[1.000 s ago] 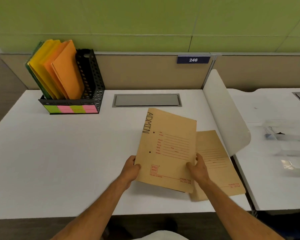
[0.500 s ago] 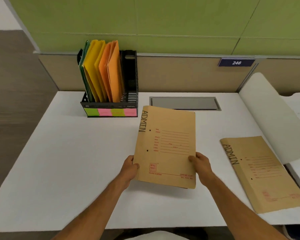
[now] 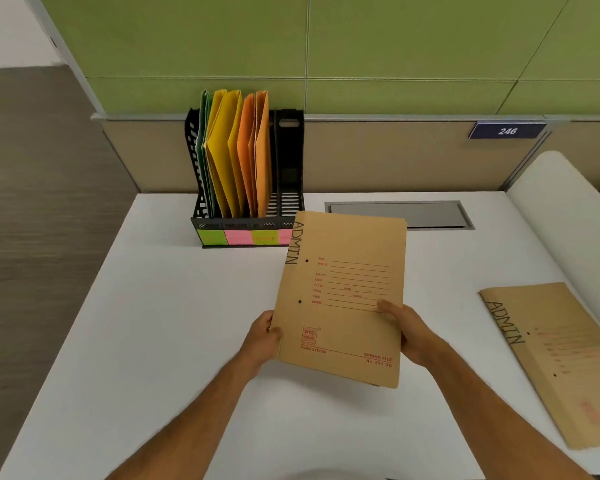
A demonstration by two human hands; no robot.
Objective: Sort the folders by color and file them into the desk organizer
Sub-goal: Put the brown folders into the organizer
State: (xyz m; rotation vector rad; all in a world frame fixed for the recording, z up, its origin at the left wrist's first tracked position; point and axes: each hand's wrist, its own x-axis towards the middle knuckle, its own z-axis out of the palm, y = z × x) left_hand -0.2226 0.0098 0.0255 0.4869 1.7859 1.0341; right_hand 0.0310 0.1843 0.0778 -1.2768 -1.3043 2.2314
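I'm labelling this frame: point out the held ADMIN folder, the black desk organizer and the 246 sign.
held ADMIN folder [image 3: 343, 299]: head view, middle of front cover.
black desk organizer [image 3: 289, 150]: head view, right end wall.
246 sign [image 3: 507, 130]: head view, on the number.

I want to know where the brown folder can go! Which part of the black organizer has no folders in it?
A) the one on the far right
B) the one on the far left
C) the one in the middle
A: the far-right slot of the black organizer shows only bare black plastic, while green, yellow and orange folders fill the slots to its left.
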